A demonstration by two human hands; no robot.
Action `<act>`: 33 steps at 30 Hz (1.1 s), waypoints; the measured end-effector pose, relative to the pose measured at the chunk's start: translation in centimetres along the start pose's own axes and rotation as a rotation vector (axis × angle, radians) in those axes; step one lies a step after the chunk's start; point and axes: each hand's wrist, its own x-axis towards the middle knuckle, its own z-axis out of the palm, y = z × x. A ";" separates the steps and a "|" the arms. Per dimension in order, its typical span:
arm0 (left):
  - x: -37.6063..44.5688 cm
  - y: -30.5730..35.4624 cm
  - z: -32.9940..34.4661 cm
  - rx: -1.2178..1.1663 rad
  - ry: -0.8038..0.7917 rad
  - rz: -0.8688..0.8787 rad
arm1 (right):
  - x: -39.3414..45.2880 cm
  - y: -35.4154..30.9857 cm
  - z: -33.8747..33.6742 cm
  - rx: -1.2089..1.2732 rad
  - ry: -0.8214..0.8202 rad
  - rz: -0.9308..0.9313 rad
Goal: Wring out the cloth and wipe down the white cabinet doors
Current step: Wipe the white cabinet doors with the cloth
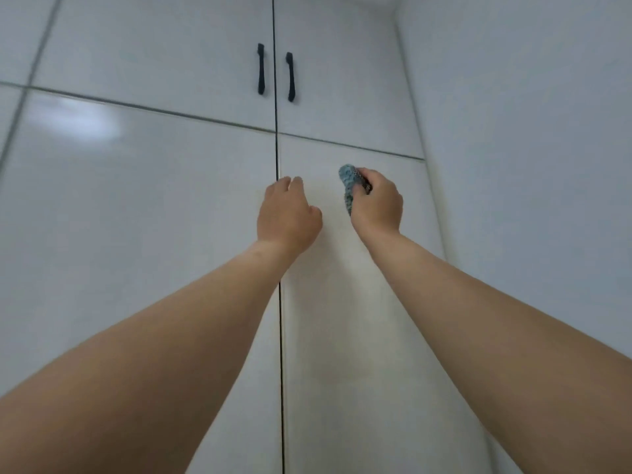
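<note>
Wiping the lower right cabinet door

The right hand (376, 203) is gripping the bunched cloth (350, 184) against the door (342, 319), beside the left hand (289, 213), whose loosely spread fingers are resting there.

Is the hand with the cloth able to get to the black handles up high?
Probably yes. The right hand, gripping the cloth, is on the lower right door; only bare door lies between it and the black handles above.
</note>
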 end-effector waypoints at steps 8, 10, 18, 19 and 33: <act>4.7 -3.1 0.4 0.325 -0.029 0.023 | 7.9 0.2 7.7 -0.414 -0.400 -0.367; 4.9 -3.1 1.1 0.368 0.005 0.018 | 7.9 -0.1 9.3 -0.418 -0.500 -0.382; 4.1 -3.3 3.1 0.487 0.141 0.025 | 10.0 2.6 8.3 -0.437 -0.369 -0.633; 4.0 -3.3 3.4 0.494 0.143 0.025 | 10.7 4.0 7.6 -0.426 -0.287 -0.528; 4.1 -3.8 5.0 0.533 0.281 0.041 | 12.6 5.3 8.2 -0.313 -0.232 -0.602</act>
